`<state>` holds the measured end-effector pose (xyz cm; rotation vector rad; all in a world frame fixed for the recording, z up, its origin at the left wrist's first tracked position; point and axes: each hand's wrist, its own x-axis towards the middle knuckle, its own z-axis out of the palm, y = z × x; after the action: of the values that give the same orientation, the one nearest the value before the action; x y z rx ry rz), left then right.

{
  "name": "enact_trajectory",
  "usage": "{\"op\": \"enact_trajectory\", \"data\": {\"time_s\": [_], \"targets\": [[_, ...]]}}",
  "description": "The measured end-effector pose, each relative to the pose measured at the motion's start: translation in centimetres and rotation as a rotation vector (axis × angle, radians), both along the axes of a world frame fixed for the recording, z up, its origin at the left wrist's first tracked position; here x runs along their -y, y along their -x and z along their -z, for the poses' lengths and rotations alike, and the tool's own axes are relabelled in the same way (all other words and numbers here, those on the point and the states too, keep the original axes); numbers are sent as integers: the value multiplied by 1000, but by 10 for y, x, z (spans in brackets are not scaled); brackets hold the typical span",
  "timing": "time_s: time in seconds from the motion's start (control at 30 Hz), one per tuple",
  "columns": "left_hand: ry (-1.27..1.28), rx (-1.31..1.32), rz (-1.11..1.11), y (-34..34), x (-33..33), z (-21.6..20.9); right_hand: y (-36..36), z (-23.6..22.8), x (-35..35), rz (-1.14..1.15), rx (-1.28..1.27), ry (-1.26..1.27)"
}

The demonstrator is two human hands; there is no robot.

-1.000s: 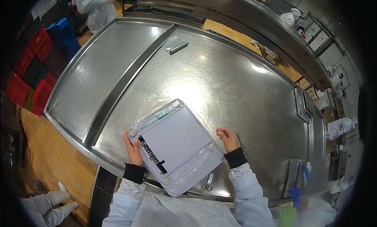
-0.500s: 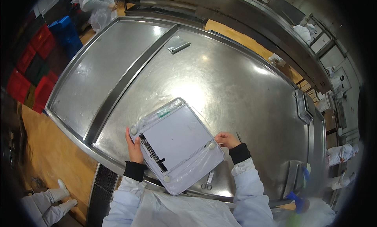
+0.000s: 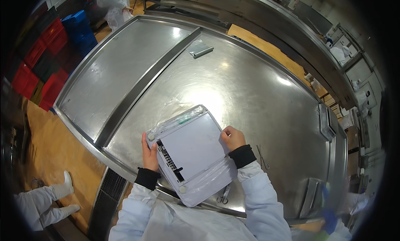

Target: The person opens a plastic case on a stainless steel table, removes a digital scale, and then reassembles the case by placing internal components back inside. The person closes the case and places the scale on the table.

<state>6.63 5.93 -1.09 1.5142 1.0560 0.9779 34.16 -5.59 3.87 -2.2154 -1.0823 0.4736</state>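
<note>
A white, flat, box-like device (image 3: 193, 141) lies at the table's near edge, underside up. Round feet and a black slotted recess show on it, and clear plastic film (image 3: 212, 174) covers its margins. My left hand (image 3: 150, 155) grips its left edge, thumb on top. At the right edge, my right hand (image 3: 234, 138) is closed in a pinch over the device's side; whatever is between the fingertips is hidden. One pair of scissors (image 3: 223, 199) lies partly hidden by the device's near side. Another metal scissor-like tool (image 3: 263, 157) rests right of my right hand.
The steel table (image 3: 287, 120) has a raised divider (image 3: 137, 95) on the left. A roll of film (image 3: 203, 52) lies farther back. Metal trays (image 3: 326, 122) stand along the right rim. Red crates (image 3: 39, 53) are stacked beyond the left side. Other people stand around.
My right hand has moved from the device's right corner up and left along its edge, still pinched. My left hand keeps its grip. The whole view has shifted slightly.
</note>
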Motion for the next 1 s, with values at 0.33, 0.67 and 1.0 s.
{"op": "enact_trajectory", "data": {"time_s": [0.33,0.67,1.0], "targets": [[21,7,13,1,0,-1,-3,2,-28,-90,38,-102],[-36,-38,0,8,-3,1,-16,5,-29,-134,212,-116],[-78,-82,-45,7,-2,1,-48,12,-36,-183,381,-14]]}}
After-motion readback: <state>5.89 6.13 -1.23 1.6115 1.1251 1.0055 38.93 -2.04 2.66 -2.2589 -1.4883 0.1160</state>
